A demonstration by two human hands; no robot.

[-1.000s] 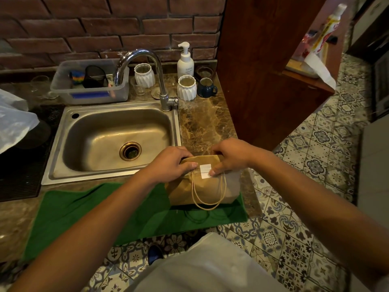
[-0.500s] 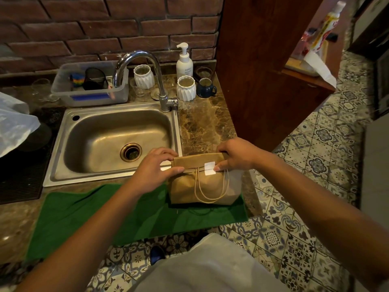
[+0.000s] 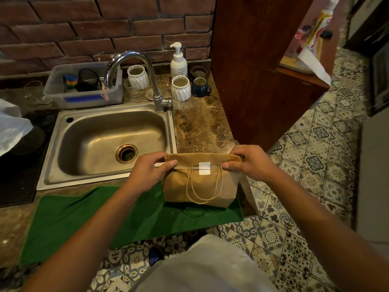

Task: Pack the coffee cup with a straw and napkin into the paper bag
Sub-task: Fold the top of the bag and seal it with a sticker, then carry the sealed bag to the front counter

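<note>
A brown paper bag stands on a green cloth at the counter's front right. Its top is folded over toward me and held down by a white sticker; two string handles hang down its front. My left hand pinches the left end of the folded top. At the right end, my right hand pinches the fold the same way. Cup, straw and napkin are not visible; the bag is closed.
A steel sink with a curved tap lies behind the bag to the left. White ribbed cups, a soap pump bottle and a blue mug stand at the back. A wooden cabinet rises on the right. The counter edge drops to tiled floor.
Both hands have slid outward from the sticker to the two ends of the folded top. The sticker and fold are now fully in sight.
</note>
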